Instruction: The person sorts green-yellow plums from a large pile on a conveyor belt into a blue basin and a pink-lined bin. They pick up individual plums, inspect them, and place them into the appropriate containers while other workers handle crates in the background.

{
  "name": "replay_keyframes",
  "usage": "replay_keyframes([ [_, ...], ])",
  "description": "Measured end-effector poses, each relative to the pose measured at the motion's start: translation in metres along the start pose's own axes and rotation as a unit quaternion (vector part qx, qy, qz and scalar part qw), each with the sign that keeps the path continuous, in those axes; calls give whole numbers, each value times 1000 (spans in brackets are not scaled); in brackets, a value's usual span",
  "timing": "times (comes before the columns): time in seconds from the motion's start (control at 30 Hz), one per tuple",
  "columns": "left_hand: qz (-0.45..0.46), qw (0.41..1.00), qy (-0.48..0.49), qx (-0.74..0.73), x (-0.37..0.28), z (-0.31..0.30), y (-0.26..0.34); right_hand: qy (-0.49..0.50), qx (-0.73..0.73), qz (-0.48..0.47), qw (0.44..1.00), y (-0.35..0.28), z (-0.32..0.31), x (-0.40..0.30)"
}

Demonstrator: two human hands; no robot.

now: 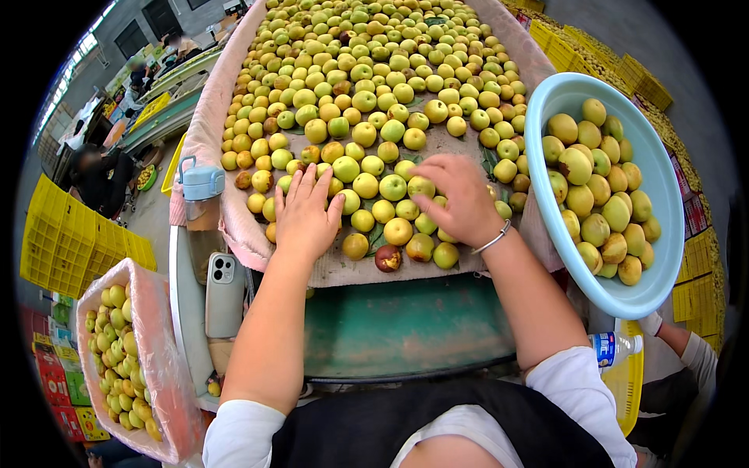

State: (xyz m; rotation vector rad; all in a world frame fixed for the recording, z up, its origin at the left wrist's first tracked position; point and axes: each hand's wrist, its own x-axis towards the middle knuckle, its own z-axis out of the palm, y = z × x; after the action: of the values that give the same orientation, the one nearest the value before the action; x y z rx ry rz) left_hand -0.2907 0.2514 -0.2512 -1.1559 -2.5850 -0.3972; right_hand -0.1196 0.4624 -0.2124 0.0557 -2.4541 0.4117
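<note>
Many green-yellow jujube fruits (pixel 364 134), some with brown patches, lie on a cloth-lined sorting table (pixel 345 276). My left hand (pixel 305 219) rests palm down with spread fingers over fruits at the near left, holding none. My right hand (pixel 459 202), with a bracelet at the wrist, curls over fruits at the near right; its fingertips are at a yellow-green one, and whether it grips that fruit is unclear. Between the hands lie loose fruits and green leaves. A dark red-brown, cracked fruit (pixel 388 258) lies near the front edge.
A light blue basin (pixel 661 234) of larger fruits stands at right, above a water bottle (pixel 611 349). At left are a blue-lidded bottle (pixel 202 182), a phone (pixel 224 295), a plastic-lined crate (pixel 169 351) of fruits and yellow crates (pixel 76 234). Another person's gloved hand (pixel 650 323) shows at lower right.
</note>
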Motion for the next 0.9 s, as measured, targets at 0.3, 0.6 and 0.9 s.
replay_keyframes([
  [0.3, 10, 1000, -8, 11, 1, 2, 4, -167, 9, -173, 971, -44, 19, -13],
  [0.6, 37, 999, -13, 7, -1, -1, 9, -124, 617, 186, 754, -47, 8, -7],
  [0.9, 135, 991, -12, -11, -8, -8, 20, -82, 733, 237, 632, -42, 2, -4],
])
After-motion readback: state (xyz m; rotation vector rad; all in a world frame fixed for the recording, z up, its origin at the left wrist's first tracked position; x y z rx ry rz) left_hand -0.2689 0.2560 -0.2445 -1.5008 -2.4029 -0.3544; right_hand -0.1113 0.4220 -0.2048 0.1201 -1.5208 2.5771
